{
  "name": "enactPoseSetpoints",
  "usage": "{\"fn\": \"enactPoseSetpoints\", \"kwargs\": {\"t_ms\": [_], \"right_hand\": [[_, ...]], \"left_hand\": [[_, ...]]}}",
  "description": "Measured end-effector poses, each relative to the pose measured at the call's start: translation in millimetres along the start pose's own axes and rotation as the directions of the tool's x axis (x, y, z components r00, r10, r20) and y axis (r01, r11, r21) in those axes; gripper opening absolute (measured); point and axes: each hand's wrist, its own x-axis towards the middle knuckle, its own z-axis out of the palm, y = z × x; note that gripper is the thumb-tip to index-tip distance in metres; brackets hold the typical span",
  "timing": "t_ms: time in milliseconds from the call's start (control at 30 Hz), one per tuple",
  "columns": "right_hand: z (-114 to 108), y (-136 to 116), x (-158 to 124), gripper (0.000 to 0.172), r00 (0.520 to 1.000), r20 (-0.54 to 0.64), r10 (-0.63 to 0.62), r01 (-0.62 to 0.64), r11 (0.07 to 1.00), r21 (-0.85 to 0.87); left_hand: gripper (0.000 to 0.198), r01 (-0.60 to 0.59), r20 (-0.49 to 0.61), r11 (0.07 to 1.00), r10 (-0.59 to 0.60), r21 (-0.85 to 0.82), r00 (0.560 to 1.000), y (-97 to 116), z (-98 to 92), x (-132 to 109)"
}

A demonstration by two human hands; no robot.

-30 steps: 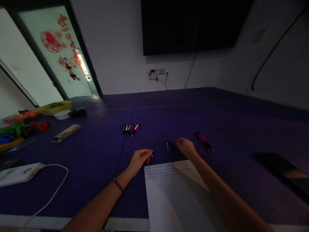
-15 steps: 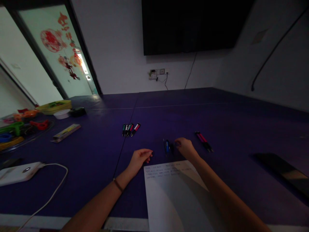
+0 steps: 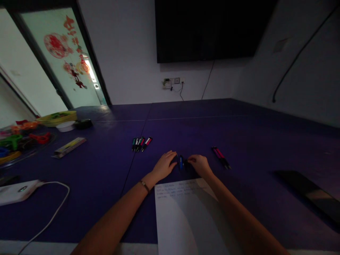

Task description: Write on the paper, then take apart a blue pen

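Observation:
Just beyond the written sheet of paper (image 3: 183, 216), a few dark and blue pens (image 3: 181, 162) lie side by side on the purple table. My left hand (image 3: 166, 164) is at their left side, fingers and thumb apart, with nothing in it. On their right, my right hand (image 3: 199, 164) has its fingertips pinched together at a dark pen; what they grip is too dark to make out. Two pink-and-black pens (image 3: 221, 157) lie to the right. Several pens with green, white and red parts (image 3: 140, 144) form a group to the left.
A black phone-like slab (image 3: 308, 189) lies at the right. At the left are a white power bank (image 3: 20, 192) with a cable, a narrow box (image 3: 69, 147), a yellow basket (image 3: 57, 118), a white lid (image 3: 65, 126) and colourful tools (image 3: 39, 137).
My left hand has moved right and forward to the pens, its fingers spreading. My right hand has shifted slightly left, closer to them. The view has shifted a little.

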Motion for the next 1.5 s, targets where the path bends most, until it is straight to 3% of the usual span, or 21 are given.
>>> {"fn": "enactPoseSetpoints", "kwargs": {"t_ms": [167,367,667,1100,1500], "right_hand": [[0,0,-1,0.017,1.000,-0.001,0.005,-0.005,1.000,0.020],[1,-4,-3,0.020,1.000,0.006,-0.008,0.008,1.000,0.009],[-1,-15,-8,0.020,0.996,0.075,-0.049,0.052,0.998,-0.042],[8,-14,-9,0.018,0.997,-0.009,-0.071,0.069,0.992,-0.107],[14,-10,-7,0.017,0.997,-0.069,-0.045,0.042,0.998,-0.046]], "left_hand": [[0.042,0.013,0.091,0.995,-0.022,0.101,0.996,-10,13.4,6],[0.044,-0.026,0.159,0.990,0.003,0.141,0.987,-8,12.0,1],[0.045,-0.044,0.149,0.987,0.021,0.153,0.989,-7,11.8,-1],[0.050,-0.074,0.179,0.983,0.044,0.168,0.983,-1,7.6,-1],[0.047,-0.110,0.167,0.980,0.082,0.166,0.983,1,6.8,-1]]}}
